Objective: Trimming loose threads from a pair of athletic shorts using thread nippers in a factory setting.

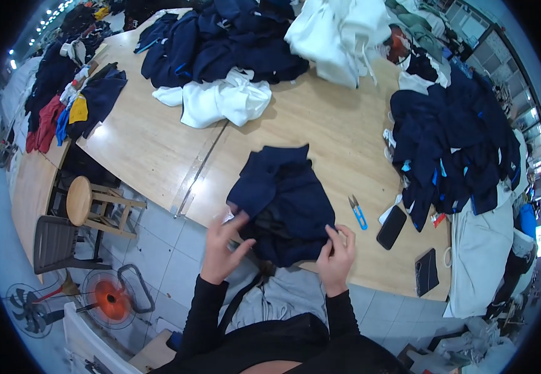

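Navy garment [286, 202] on wooden table [320, 124]: left hand [223, 243] fingers spread on it; right hand [337, 249] pinching its edge.

**Head view: single wide fisheye, looking down over a work table**

One view only, worn at the person's head and aimed steeply down and forward. The frame is upright, unmirrored; its left is the person's left. Straight edges bow toward the dark circular rim. Near: the person's own torso and both forearms enter from the lower edge, the left hand [223, 246] and right hand [337, 255] close below the lens. Middle: the wooden table [320, 124] fills the centre. Far: garment piles along the top. Left edge: floor, a wooden stool [86, 202]. No second view, so no shared ground.
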Tool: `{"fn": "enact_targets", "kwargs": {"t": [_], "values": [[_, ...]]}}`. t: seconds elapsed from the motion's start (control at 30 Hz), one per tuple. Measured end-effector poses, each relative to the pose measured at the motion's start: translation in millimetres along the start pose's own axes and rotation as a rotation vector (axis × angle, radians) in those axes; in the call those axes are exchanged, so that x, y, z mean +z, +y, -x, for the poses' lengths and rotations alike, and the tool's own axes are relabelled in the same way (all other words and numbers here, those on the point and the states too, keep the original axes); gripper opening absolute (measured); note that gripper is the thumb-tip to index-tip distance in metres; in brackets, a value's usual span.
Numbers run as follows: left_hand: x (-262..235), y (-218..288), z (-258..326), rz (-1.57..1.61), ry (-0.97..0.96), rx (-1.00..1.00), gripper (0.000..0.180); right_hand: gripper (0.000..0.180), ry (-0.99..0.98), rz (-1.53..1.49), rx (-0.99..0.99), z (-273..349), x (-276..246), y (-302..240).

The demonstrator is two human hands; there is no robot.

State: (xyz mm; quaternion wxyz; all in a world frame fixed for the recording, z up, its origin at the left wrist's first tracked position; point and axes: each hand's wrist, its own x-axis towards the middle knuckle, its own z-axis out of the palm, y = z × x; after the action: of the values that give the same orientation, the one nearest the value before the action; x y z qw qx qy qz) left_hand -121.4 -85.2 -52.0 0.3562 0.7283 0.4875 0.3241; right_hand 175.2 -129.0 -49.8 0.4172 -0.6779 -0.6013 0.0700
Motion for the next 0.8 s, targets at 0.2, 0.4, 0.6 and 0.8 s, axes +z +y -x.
{"fn": "enact_targets", "kwargs": {"t": [0.2, 0.4, 0.6, 0.8], "values": [[3.1, -28.2, -18.8, -0.193, 0.094, 0.024, 0.094, 0.017, -0.064, -0.016, 0.166, 16.1, 22.3, 31.3], [24.5, 12.3, -12.9, -0.206, 0.257, -0.018, 0.023, 0.011, 0.071, -0.107, 0.173, -12.1, 17.9, 18.2], [73.1, 12.5, 3.7, 0.112, 0.028, 0.060, 0.026, 0.017, -0.071, -0.255, -0.434, -13.1, 32.4, -77.7], [359.8, -65.9, 119.3, -0.095, 0.422, 0.280, 0.030, 0.022, -0.368, -0.539, -0.935, 17.6, -0.5, -155.6]]}}
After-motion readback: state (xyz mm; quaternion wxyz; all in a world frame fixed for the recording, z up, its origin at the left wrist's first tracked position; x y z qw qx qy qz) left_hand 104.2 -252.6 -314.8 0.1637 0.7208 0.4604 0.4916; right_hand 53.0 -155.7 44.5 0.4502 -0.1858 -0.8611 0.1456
